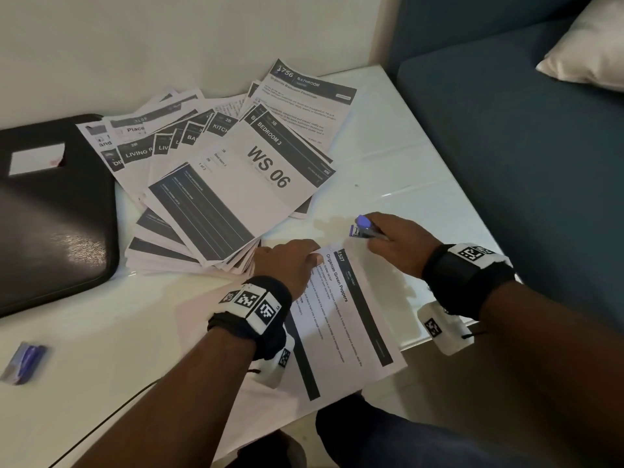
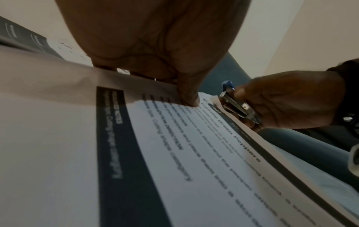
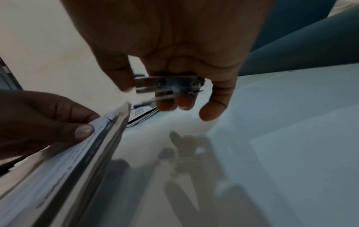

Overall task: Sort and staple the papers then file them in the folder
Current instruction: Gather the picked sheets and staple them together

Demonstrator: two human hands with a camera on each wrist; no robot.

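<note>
My left hand (image 1: 293,261) pinches the top corner of a thin set of printed sheets headed "Organize Green Peppers" (image 1: 341,319), thumb on top (image 2: 189,98), fingers underneath. The set (image 2: 174,153) lies over the table's near edge. My right hand (image 1: 395,241) grips a small blue and metal stapler (image 1: 363,228) just right of that corner, clear of the paper (image 3: 108,127). The stapler (image 3: 167,86) sits between thumb and fingers, its mouth toward the sheets. A black folder (image 1: 54,211) lies at the left. A fanned pile of printed papers (image 1: 233,177) covers the table's middle.
The white glossy table (image 1: 405,157) stands against a pale wall. A small blue staple box (image 1: 23,363) rests at the near left. A blue sofa (image 1: 523,130) with a white cushion (image 1: 591,45) borders the table on the right. My knee (image 1: 405,440) is below the edge.
</note>
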